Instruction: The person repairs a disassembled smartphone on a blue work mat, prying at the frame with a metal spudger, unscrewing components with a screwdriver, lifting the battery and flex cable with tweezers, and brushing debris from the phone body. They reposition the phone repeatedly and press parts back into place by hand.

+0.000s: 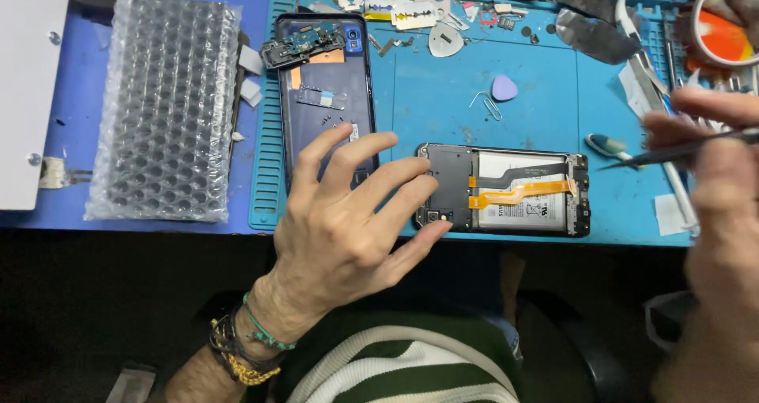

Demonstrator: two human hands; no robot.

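Left hand [340,213] spread, fingertips steadying opened phone [506,191]; right hand [711,166] gripping tweezers [680,148]

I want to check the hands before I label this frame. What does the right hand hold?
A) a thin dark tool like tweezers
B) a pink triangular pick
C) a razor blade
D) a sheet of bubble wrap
A: the right hand grips a thin dark tool with its tip aimed toward the opened phone, while the pink pick lies untouched on the blue mat.
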